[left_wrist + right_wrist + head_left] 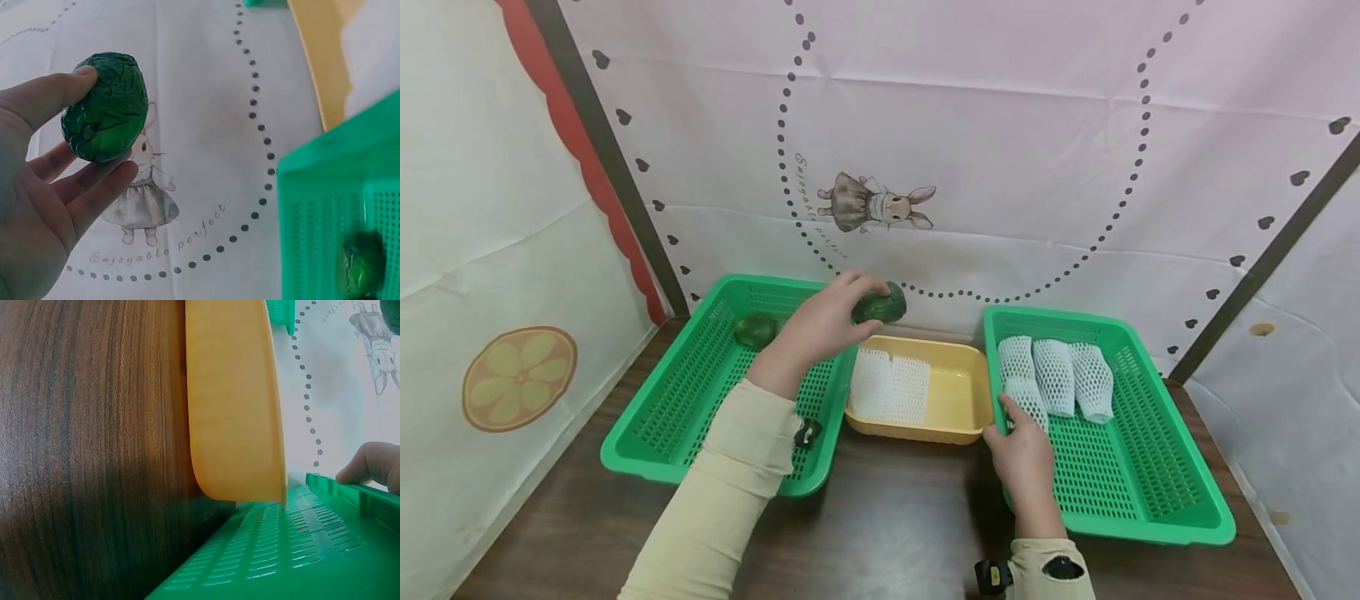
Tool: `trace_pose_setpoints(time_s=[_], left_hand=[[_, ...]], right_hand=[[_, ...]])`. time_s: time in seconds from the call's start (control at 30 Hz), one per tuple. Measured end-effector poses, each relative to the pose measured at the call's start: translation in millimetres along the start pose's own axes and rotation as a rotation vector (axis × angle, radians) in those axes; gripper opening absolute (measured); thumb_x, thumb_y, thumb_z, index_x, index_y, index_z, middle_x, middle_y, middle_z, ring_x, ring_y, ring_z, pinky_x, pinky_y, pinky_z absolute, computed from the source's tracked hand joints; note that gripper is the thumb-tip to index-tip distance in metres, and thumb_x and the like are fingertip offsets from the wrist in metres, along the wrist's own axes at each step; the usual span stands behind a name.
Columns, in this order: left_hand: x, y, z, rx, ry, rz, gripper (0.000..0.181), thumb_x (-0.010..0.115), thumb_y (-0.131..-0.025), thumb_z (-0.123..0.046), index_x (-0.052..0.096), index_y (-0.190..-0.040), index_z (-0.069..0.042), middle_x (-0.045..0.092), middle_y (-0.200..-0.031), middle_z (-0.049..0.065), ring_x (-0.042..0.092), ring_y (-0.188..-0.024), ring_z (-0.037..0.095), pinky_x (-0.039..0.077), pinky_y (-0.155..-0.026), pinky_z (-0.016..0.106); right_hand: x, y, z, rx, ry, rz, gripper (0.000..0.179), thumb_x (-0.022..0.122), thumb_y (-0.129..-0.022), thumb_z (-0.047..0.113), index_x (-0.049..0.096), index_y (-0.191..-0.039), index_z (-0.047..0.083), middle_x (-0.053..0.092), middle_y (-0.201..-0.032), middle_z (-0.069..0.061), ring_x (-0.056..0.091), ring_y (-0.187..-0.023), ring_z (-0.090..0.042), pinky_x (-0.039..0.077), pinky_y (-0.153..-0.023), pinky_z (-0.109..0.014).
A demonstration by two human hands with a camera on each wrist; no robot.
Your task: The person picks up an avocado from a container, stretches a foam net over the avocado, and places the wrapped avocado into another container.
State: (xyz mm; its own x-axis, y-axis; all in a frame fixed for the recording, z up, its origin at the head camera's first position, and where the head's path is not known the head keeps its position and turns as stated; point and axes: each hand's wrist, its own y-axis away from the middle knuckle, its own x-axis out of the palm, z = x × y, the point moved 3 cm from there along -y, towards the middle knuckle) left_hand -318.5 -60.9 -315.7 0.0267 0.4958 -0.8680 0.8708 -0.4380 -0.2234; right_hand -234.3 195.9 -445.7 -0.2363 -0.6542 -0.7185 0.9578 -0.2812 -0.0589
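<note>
Left hand [822, 327] pinches a green lump [887, 305], long way left-to-right; right hand [1024, 460] grips the right basket [1213, 515]; brown table [895, 533], dotted cloth [992, 158] behind.

Glossy, wrinkled skin is seen on the fruit [883, 308] at centre, smooth plastic on the central tub [958, 396] and side baskets [1150, 471], matt foam mesh on the nets [1053, 377] at right, woodgrain on the table [895, 533] below, creased cloth [1015, 167] above.
</note>
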Motion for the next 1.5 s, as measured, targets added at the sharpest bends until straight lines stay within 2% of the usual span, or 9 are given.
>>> trace_pose_setpoints(time_s=[0.3,0.57,0.7,0.83,1.0,1.13,1.3,1.5], left_hand=[[5.9,8.9,-6.3,0.026,0.153,-0.081,0.041,0.063,-0.089,-0.027,0.052,-0.128,-0.019,0.042,-0.137,0.003,0.042,-0.123,0.025,0.038,-0.097,0.045],[19.6,12.5,-8.8,0.019,0.32,-0.107,0.039,0.062,-0.09,-0.026,0.055,-0.128,-0.019,0.043,-0.139,0.002,0.036,-0.129,0.021,0.041,-0.093,0.042],[31.1,14.3,-9.0,0.039,0.373,-0.097,0.038,0.061,-0.09,-0.024,0.055,-0.127,-0.017,0.043,-0.138,0.005,0.039,-0.126,0.02,0.043,-0.089,0.041],[43.4,16.9,-9.1,0.041,0.412,-0.09,0.038,0.064,-0.089,-0.024,0.056,-0.126,-0.017,0.048,-0.133,0.002,0.045,-0.12,0.018,0.044,-0.089,0.038],[57.7,19.8,-10.0,0.015,0.541,-0.103,0.047,0.072,-0.082,-0.021,0.053,-0.125,-0.017,0.056,-0.122,-0.001,0.052,-0.109,0.018,0.044,-0.086,0.036],[69.4,21.1,-11.9,0.044,0.582,-0.082,0.047,0.075,-0.078,-0.015,0.055,-0.12,-0.014,0.058,-0.118,0.0,0.054,-0.105,0.018,0.046,-0.084,0.036],[83.8,22.8,-12.2,0.051,0.588,-0.034,0.04,0.075,-0.078,-0.013,0.059,-0.115,-0.012,0.059,-0.114,0.001,0.055,-0.1,0.016,0.047,-0.084,0.033],[97.5,26.7,-15.5,0.075,0.581,0.029,0.037,0.073,-0.079,-0.011,0.06,-0.113,-0.012,0.059,-0.114,0.0,0.054,-0.102,0.015,0.045,-0.087,0.032]], right_hand=[[-1,0.7,-1,0.022,-0.004,0.01,0.054,0.054,-0.079,0.011,0.051,-0.132,0.005,0.061,-0.111,-0.02,0.053,-0.065,-0.02,0.039,-0.052,-0.031],[-1,1.4,-2,0.033,-0.008,0.023,0.054,0.054,-0.08,0.012,0.05,-0.134,0.007,0.06,-0.113,-0.021,0.054,-0.065,-0.02,0.04,-0.051,-0.031],[-1,1.7,-2,0.03,-0.013,0.023,0.054,0.054,-0.08,0.012,0.05,-0.133,0.007,0.059,-0.114,-0.021,0.054,-0.065,-0.02,0.04,-0.051,-0.031],[-1,1.6,-2,0.024,-0.013,0.021,0.054,0.055,-0.08,0.012,0.05,-0.133,0.006,0.058,-0.117,-0.021,0.055,-0.066,-0.021,0.04,-0.051,-0.031],[-1,1.3,-1,0.016,-0.008,0.015,0.054,0.055,-0.079,0.012,0.05,-0.133,0.006,0.058,-0.118,-0.021,0.056,-0.068,-0.022,0.04,-0.052,-0.032],[-1,1.1,0,0.025,-0.008,0.021,0.055,0.054,-0.079,0.012,0.05,-0.133,0.006,0.057,-0.119,-0.022,0.057,-0.07,-0.023,0.041,-0.053,-0.032],[-1,0.4,0,0.026,-0.008,0.018,0.055,0.054,-0.079,0.012,0.05,-0.133,0.007,0.057,-0.119,-0.021,0.057,-0.071,-0.023,0.041,-0.054,-0.032],[-1,0.0,-1,0.026,-0.014,0.018,0.055,0.055,-0.079,0.012,0.05,-0.134,0.007,0.058,-0.118,-0.021,0.056,-0.069,-0.023,0.04,-0.052,-0.032]])
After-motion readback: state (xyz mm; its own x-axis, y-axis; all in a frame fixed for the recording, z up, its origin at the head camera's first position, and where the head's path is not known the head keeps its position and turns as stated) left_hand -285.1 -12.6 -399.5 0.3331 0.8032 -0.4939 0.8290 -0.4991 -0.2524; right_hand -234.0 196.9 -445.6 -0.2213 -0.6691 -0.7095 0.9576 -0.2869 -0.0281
